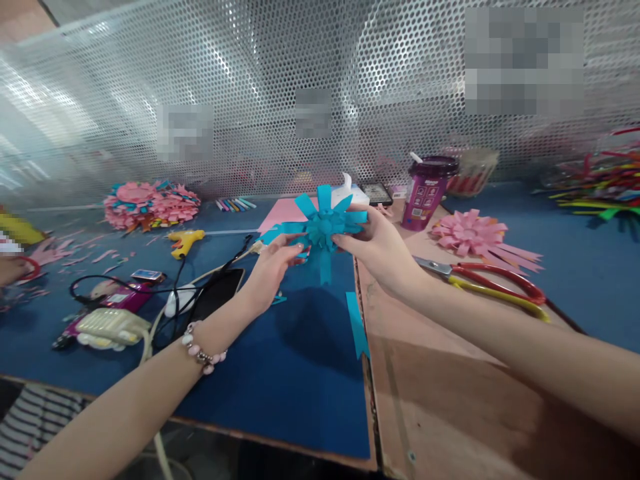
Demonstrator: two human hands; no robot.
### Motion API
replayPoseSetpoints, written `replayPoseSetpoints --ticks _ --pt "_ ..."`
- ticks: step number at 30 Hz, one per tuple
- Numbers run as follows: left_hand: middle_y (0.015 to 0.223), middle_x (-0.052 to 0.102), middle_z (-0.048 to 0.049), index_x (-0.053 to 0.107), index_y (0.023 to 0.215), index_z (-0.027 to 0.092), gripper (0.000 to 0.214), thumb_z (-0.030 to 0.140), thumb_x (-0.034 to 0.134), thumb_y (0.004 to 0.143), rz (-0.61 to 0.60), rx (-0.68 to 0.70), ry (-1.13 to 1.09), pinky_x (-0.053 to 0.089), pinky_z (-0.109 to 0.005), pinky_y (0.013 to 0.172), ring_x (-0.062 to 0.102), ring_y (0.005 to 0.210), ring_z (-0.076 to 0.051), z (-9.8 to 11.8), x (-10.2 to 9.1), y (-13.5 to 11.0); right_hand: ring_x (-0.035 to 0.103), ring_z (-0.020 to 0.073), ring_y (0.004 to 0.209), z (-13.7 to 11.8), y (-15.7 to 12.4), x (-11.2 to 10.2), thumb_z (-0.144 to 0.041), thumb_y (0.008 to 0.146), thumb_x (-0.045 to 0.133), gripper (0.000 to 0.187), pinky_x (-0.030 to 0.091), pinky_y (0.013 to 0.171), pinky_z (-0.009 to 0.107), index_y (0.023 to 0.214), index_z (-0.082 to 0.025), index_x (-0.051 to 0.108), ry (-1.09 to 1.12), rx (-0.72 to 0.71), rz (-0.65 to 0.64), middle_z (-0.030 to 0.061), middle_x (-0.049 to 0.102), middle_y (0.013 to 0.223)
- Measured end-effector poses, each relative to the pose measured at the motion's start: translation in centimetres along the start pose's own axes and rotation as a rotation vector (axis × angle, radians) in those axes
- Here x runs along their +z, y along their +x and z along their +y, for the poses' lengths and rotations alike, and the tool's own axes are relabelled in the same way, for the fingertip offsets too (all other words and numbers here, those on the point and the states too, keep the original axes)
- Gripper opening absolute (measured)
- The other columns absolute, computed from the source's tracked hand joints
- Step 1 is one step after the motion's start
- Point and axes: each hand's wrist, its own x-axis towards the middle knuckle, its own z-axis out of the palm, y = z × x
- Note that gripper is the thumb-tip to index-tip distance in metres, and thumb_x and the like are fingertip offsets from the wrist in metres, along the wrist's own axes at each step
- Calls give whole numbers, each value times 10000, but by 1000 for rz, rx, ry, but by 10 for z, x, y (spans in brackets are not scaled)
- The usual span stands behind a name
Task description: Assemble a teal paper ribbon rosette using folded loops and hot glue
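Note:
A blue paper flower with layered petals is held up above the table between both my hands. My left hand, with a beaded bracelet at the wrist, pinches its left petals. On the other side my right hand grips the right edge, thumb on the front near the centre. Below it, a blue paper strip with a notched end lies along the seam of the tabletop. A pink paper flower and red-and-yellow-handled scissors lie to the right of my right hand.
To the left lie a yellow glue gun, a dark phone, a power strip and cords. Pink paper flowers are piled behind. A purple cup stands at the back right. Another person's hand shows far left.

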Motion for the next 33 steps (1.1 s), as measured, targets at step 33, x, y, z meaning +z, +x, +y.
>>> replayPoseSetpoints --ticks 33 --pt "810 731 -21 715 877 170 236 241 817 677 -106 -253 -174 575 -237 620 692 705 -151 10 17 -15 623 143 978 25 -6 -46 -183 890 600 436 421 970 378 1242 -420 497 -1104 -1430 -238 -106 688 1151"
